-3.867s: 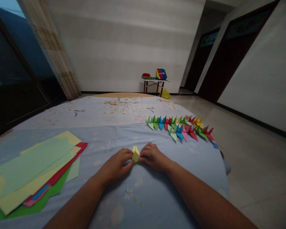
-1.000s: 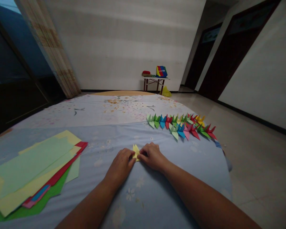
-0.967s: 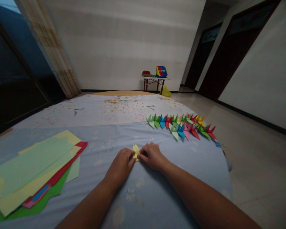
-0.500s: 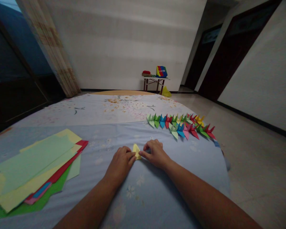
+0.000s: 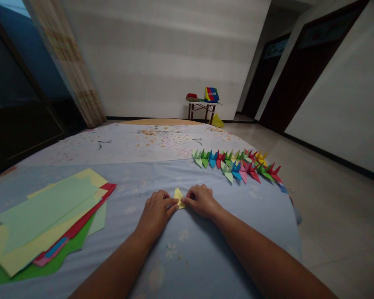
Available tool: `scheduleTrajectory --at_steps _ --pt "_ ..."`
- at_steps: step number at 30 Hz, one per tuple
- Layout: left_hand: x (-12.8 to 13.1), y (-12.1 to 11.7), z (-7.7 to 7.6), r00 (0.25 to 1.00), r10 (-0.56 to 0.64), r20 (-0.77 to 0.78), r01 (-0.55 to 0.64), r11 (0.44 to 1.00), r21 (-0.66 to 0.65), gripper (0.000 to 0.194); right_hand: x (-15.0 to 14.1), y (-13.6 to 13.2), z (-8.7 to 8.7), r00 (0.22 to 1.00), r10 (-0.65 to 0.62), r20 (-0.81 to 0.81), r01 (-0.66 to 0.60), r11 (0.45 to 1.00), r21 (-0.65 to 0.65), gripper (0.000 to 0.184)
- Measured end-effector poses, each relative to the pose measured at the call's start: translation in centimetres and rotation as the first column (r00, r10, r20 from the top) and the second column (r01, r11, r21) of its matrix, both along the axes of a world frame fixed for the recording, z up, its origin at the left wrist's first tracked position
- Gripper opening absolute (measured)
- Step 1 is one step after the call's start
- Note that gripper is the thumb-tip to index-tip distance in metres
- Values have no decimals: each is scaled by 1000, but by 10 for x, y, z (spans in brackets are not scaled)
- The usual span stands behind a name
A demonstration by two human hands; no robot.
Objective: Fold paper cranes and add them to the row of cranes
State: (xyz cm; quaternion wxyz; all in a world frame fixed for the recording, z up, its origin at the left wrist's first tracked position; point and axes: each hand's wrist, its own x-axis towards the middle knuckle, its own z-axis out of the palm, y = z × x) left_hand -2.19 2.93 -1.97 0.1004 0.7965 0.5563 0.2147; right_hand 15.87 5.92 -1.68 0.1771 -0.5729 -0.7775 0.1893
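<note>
A small folded piece of yellow paper (image 5: 178, 194), pointed at the top, lies on the blue cloth between my two hands. My left hand (image 5: 157, 209) grips its left edge with thumb and fingers closed together. On the other side, my right hand (image 5: 201, 200) has thumb and index finger pinched at the paper's right edge. The lower part of the paper is partly covered by my fingertips.
Coloured paper sheets (image 5: 52, 207) lie in an overlapping pile at the left. Several folded paper cranes (image 5: 227, 158) stand in rows at the back right, near the table's edge. A flowered tablecloth (image 5: 171, 253) covers the table. Beyond, a small stand (image 5: 202, 103) holds a colourful box.
My right hand's curled fingers have come down slightly toward the yellow paper. My left hand stays on the paper's left edge.
</note>
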Motion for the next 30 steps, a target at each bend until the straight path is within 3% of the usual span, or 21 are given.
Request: scheduleTrajectory --at_steps 6,20,26,30 --pt "0 2 -2 999 13 -34 -13 1000 -7 30 -4 2 1 998 -32 56 31 999 19 24" --pt "2 -1 1 988 102 -114 -109 993 -53 31 -14 22 9 973 -85 215 89 996 -8 34" --pt "2 1 -1 984 119 -134 -129 989 -65 41 -4 15 13 993 -81 86 79 997 25 37" --pt "1 -1 -3 980 134 -150 -142 989 -41 43 -4 6 11 997 0 72 -1 1000 5 29"
